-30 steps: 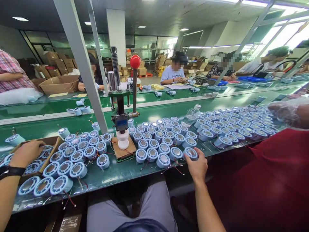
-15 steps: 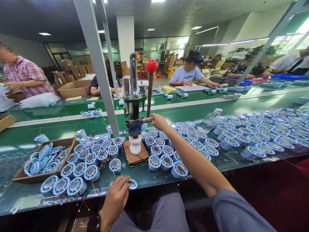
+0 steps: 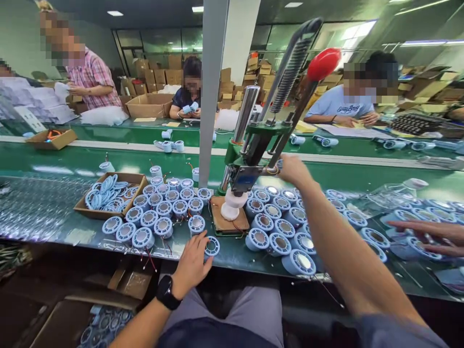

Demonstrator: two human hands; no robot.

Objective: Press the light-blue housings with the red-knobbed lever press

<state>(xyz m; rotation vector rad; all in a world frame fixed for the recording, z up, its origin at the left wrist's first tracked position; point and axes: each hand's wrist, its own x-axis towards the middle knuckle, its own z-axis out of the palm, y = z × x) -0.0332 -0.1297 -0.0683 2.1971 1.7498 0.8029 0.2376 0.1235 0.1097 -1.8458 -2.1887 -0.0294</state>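
My left hand (image 3: 192, 258), with a black watch on its wrist, rests at the bench's front edge, fingers apart. Its fingertips touch a flat light-blue ring (image 3: 212, 246) and lie just below a round blue motor unit (image 3: 196, 224). My right hand (image 3: 292, 169) is wrapped round the lower end of the lever of a green hand press (image 3: 246, 176); the lever has a red knob (image 3: 324, 64). Under the press ram, a white round block (image 3: 230, 210) stands on a brown pad (image 3: 218, 223). Whether a part sits beneath the block cannot be seen.
A cardboard box (image 3: 80, 209) of blue rings stands left, beside rows of blue units (image 3: 164, 209). More units fill the right side, where another person's hand (image 3: 431, 234) reaches in. A grey post (image 3: 212, 96) rises behind the press. Several people sit or stand across the line.
The view has turned left and tilted. My left hand has spread more over the ring. My right hand stays on the lever. Another person's hand has come in at the right.
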